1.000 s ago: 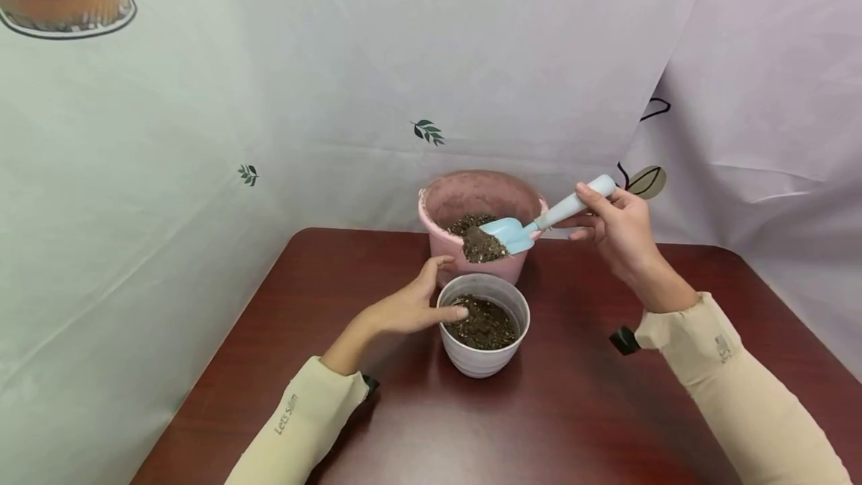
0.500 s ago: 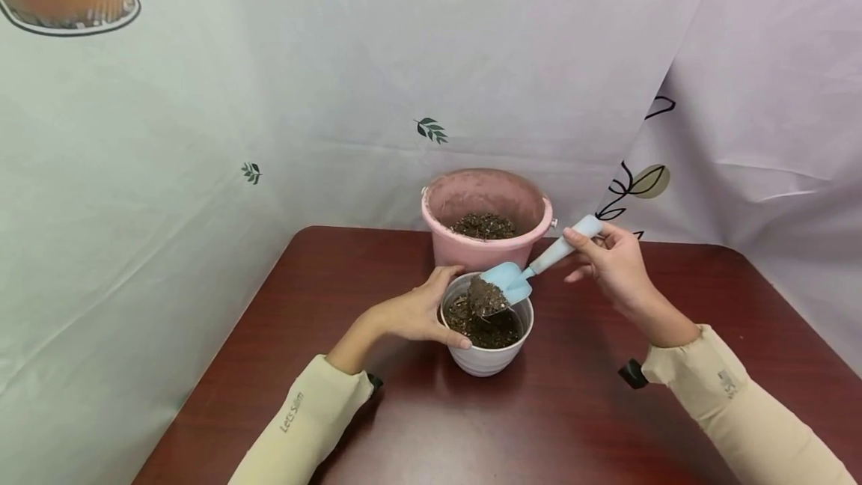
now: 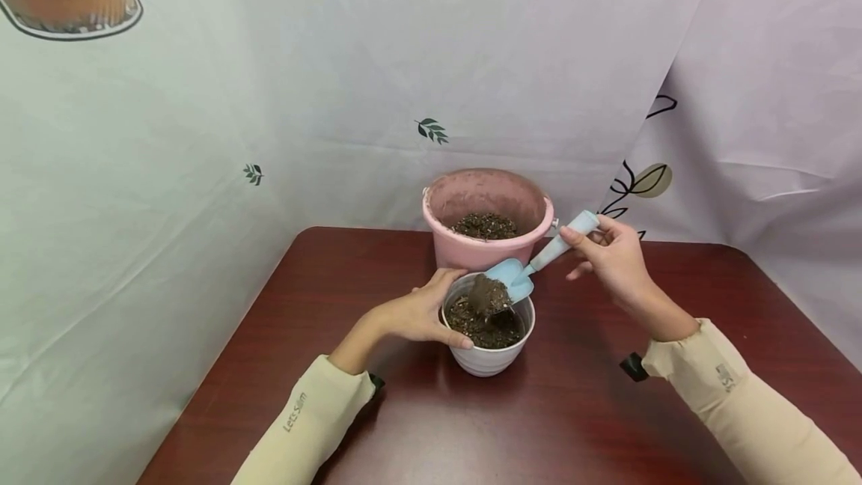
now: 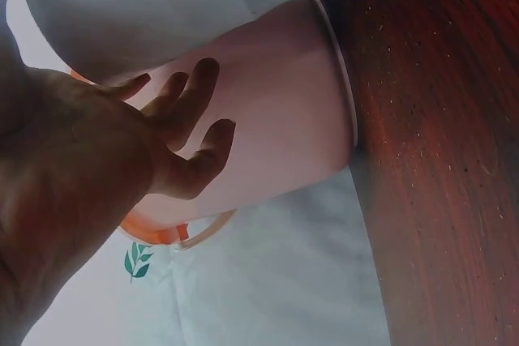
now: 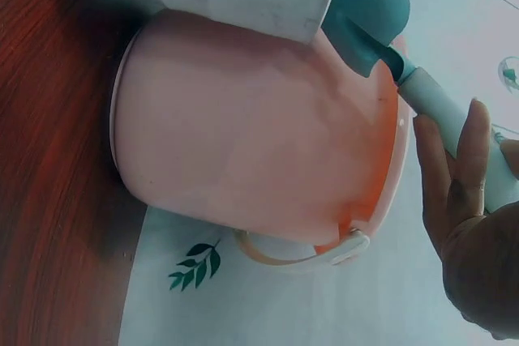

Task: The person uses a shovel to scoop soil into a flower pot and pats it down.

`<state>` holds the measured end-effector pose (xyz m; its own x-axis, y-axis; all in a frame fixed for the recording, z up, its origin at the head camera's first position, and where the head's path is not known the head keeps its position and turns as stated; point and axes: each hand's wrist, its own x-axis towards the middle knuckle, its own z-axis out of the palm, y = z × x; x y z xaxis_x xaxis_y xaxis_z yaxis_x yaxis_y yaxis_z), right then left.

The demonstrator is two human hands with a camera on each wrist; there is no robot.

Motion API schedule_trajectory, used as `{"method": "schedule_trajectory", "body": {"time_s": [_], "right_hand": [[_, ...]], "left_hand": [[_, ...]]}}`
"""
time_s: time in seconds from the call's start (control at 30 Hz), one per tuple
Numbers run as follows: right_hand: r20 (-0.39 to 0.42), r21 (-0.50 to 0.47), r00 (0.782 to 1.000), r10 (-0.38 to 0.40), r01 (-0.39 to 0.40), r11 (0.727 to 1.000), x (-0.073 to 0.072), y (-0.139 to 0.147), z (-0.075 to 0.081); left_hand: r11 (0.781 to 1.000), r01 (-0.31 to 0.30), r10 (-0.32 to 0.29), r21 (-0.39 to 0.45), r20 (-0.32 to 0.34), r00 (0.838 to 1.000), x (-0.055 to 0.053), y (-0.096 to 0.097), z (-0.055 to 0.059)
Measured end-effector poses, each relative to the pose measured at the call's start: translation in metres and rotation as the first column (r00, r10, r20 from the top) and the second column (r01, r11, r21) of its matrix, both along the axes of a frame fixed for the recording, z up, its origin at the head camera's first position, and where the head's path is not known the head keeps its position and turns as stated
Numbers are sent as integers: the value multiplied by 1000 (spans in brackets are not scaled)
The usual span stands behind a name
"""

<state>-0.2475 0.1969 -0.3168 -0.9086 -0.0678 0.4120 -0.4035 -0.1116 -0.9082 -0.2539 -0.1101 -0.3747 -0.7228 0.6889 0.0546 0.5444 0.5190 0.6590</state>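
The right hand [image 3: 609, 257] pinches a trowel [image 3: 539, 261] by its handle [image 3: 557, 247]; its long axis slants, blade [image 3: 517, 281] pointing down-left, heaped with soil [image 3: 490, 295], over a pot [image 3: 488, 361]. The left hand [image 3: 419, 316], spread wide, grips the pot.

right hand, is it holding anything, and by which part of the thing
Yes: the right hand holds the blue trowel by its handle, toward the end.

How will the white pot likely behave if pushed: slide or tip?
The white pot probably won't flex much; its ribbed wall looks rigid. It narrows toward the base, so a push near the rim could tip it. The soil inside, sitting below the rim, likely adds steadying weight, though the glossy table might let it slide.
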Motion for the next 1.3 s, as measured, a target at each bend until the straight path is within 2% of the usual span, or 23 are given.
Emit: {"method": "schedule_trajectory", "body": {"time_s": [0.2, 0.43, 0.7, 0.8, 0.97, 1.17, 1.3], "right_hand": [[-10, 19, 1000, -25, 25, 999, 0, 3, 2], [-38, 50, 999, -38, 40, 998, 0, 8, 3], [-58, 121, 997, -52, 59, 991, 1, 12, 6], [-94, 175, 994, -56, 72, 982, 2, 14, 9], [-203, 252, 978, -47, 98, 963, 4, 15, 11], [-305, 249, 952, 4, 75, 965, 6, 13, 12], [-330, 236, 943, 45, 36, 971, 6, 13, 11]], "left_hand": [[1000, -5, 6, -12, 20, 1000, 0, 1, 0], [1000, -2, 3, -12, 13, 1000, 0, 0, -2], [1000, -5, 6, -16, 17, 1000, 0, -1, -2], [1000, -3, 3, -11, 23, 1000, 0, -1, -1], [1000, 4, -4, -7, 34, 999, 0, -1, -1], [1000, 1, -1, -16, 33, 999, 0, -1, 0], [1000, 0, 1, -28, 36, 999, 1, 0, 1]]}}
